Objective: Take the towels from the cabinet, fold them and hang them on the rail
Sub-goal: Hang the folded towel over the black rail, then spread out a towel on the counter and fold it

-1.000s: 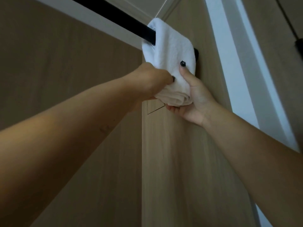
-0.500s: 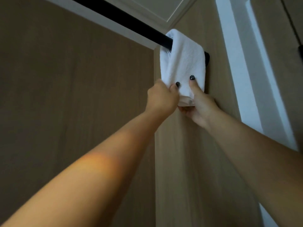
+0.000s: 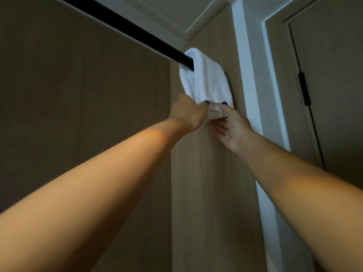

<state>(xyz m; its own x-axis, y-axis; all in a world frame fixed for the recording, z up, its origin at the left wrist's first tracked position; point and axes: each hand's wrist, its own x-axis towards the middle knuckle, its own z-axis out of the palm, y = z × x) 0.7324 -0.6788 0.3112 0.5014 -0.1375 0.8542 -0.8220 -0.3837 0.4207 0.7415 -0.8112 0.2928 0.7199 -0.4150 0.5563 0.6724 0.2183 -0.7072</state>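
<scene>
Both hands have slid down the towel since half a second ago, from its lower face to its very bottom edge, and the cloth now hangs longer and straighter from the rail. A folded white towel (image 3: 208, 79) is draped over the black rail (image 3: 125, 29) at its far end, close to where the rail meets the pale wood panel (image 3: 206, 193), with one layer falling in front of the rail and another behind. The left hand (image 3: 187, 114) is curled into a fist around the lower left corner of the towel, its dark-painted thumbnail showing on the front of the cloth. The right hand (image 3: 230, 126) pinches the lower right corner, thumb on the front face and the other fingers tucked underneath, where the folded layers bunch between the two hands. Both bare forearms reach up from the bottom of the view. To the right stand a white door frame (image 3: 253, 95) and a dark door (image 3: 330, 75) bearing a black handle (image 3: 303, 88).
</scene>
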